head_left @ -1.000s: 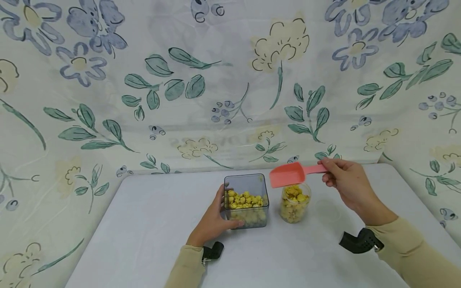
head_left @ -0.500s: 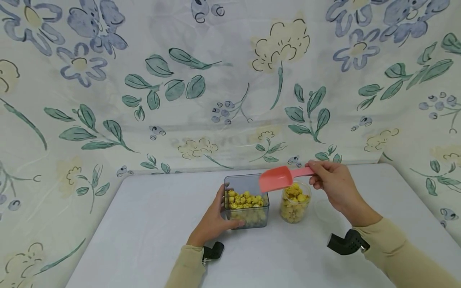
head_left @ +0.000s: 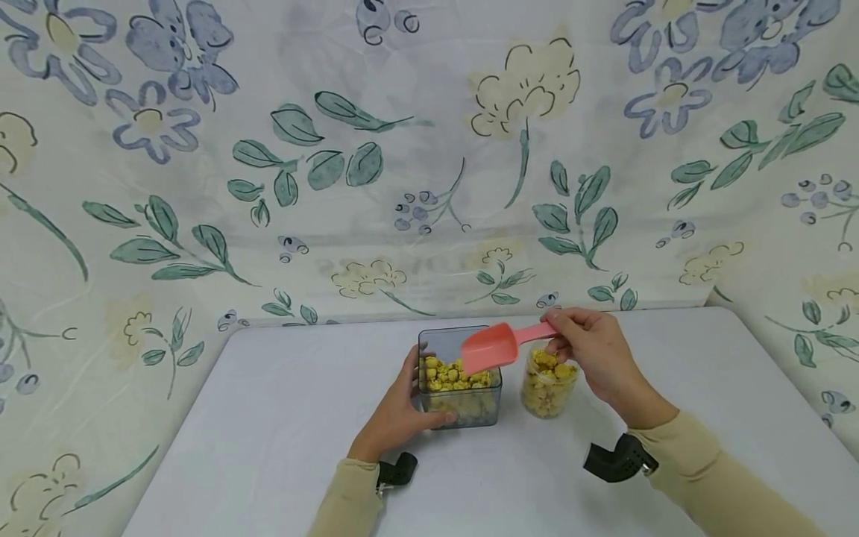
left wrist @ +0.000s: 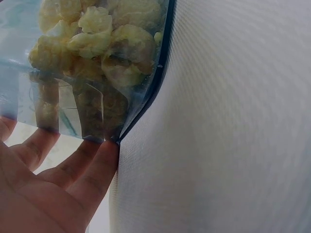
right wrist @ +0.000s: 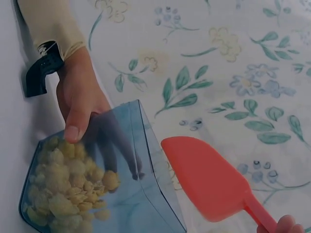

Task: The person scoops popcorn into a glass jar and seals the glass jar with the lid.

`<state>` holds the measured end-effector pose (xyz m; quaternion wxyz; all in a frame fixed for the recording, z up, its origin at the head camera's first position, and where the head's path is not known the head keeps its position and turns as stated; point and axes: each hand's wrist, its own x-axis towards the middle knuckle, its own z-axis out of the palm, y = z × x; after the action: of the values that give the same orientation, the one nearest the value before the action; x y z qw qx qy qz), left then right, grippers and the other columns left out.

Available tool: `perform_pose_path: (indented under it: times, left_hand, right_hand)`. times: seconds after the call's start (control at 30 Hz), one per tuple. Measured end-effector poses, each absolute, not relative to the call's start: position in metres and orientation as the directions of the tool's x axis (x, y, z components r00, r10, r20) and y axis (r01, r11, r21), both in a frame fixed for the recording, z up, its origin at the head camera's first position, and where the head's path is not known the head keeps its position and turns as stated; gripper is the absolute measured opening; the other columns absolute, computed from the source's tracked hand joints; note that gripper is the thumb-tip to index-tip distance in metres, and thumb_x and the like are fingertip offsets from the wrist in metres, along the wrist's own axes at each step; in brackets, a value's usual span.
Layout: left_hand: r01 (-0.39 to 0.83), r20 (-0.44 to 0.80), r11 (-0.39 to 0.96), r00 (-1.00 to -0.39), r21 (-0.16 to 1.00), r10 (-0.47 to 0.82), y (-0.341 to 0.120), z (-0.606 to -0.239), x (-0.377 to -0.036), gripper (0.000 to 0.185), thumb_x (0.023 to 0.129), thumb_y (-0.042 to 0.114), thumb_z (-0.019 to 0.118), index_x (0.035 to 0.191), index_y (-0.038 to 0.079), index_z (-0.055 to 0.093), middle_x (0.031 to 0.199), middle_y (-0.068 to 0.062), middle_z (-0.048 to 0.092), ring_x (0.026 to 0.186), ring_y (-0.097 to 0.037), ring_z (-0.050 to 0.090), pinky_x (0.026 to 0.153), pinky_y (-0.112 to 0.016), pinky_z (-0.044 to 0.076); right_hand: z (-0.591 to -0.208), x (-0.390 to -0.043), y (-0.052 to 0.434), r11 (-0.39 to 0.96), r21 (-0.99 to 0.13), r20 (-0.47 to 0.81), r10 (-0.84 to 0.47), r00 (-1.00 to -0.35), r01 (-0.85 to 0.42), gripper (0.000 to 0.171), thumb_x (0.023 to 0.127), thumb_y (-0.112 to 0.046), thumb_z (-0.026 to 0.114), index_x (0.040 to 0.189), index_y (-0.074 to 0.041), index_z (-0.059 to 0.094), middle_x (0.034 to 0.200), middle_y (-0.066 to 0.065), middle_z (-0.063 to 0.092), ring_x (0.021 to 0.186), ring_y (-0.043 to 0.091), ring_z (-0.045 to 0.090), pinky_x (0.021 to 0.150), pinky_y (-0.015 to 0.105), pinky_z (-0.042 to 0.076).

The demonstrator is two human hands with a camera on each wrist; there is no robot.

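My left hand [head_left: 401, 409] grips a clear grey-blue square container [head_left: 488, 412], thumb across the front and fingers round the left side. Yellow popcorn [head_left: 439, 375] fills its lower part; the left wrist view shows the pieces pressed against the clear wall. With my right hand [head_left: 599, 358] I pinch the handle of a pink scoop [head_left: 491, 347]. The scoop's bowl hangs over the container's opening, tilted down to the left, and looks bare inside. Just right of the container stands a clear round jar [head_left: 546, 395] full of popcorn, its top partly covered by my right fingers.
The container and jar stand on a white-covered table [head_left: 288, 418]. Behind the table hangs a floral cloth [head_left: 429, 291], which also runs along both sides. A black wrist camera [head_left: 620, 459] sits on my right wrist, another on my left.
My right hand has carried the pink scoop leftward and slightly down, from above the jar to over the container. My left hand and the container stay in place.
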<state>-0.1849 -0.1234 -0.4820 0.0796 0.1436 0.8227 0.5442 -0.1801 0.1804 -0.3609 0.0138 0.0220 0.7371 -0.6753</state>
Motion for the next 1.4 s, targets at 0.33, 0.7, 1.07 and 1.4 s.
perform_pose_path:
  times: [0.33, 0.7, 1.07, 1.4]
  left_hand:
    - [0.165, 0.038, 0.36, -0.942, 0.918, 0.334, -0.125, -0.483, -0.185, 0.122, 0.075, 0.029, 0.09, 0.163, 0.015, 0.007, 0.161, -0.006, 0.032, 0.147, -0.029, 0.031, 0.118, -0.048, 0.033]
    - [0.141, 0.013, 0.392, -0.95, 0.909, 0.311, -0.123, -0.482, -0.185, 0.125, 0.073, 0.032, 0.091, 0.163, 0.017, 0.006, 0.161, -0.004, 0.031, 0.144, -0.027, 0.035, 0.117, -0.046, 0.034]
    - [0.147, 0.018, 0.39, -0.949, 0.909, 0.316, -0.122, -0.481, -0.186, 0.123, 0.074, 0.032, 0.09, 0.163, 0.017, 0.007, 0.16, -0.004, 0.033, 0.145, -0.027, 0.034, 0.117, -0.047, 0.034]
    - [0.15, 0.021, 0.39, -0.948, 0.909, 0.317, -0.122, -0.481, -0.185, 0.121, 0.075, 0.033, 0.089, 0.163, 0.016, 0.008, 0.16, -0.005, 0.032, 0.145, -0.029, 0.034, 0.117, -0.05, 0.034]
  right_hand:
    - [-0.366, -0.177, 0.164, 0.076, -0.995, -0.062, 0.047, -0.997, 0.066, 0.037, 0.103, -0.021, 0.06, 0.118, 0.013, 0.064, 0.073, 0.005, 0.067, 0.06, 0.011, 0.061, 0.058, 0.018, 0.055]
    - [-0.376, -0.178, 0.147, 0.09, -0.996, -0.022, 0.058, -0.998, 0.027, 0.03, 0.102, -0.021, 0.063, 0.109, 0.008, 0.069, 0.072, 0.006, 0.07, 0.057, 0.014, 0.065, 0.054, 0.02, 0.055]
    - [-0.383, -0.178, 0.129, 0.106, -0.994, 0.001, 0.023, -1.0, 0.001, 0.028, 0.099, -0.02, 0.066, 0.105, 0.007, 0.071, 0.07, 0.009, 0.069, 0.053, 0.014, 0.061, 0.053, 0.022, 0.055]
    - [-0.386, -0.174, 0.12, 0.14, -0.99, -0.01, -0.012, -1.0, 0.008, 0.021, 0.099, -0.016, 0.066, 0.106, 0.003, 0.072, 0.069, 0.006, 0.067, 0.051, 0.015, 0.058, 0.05, 0.023, 0.053]
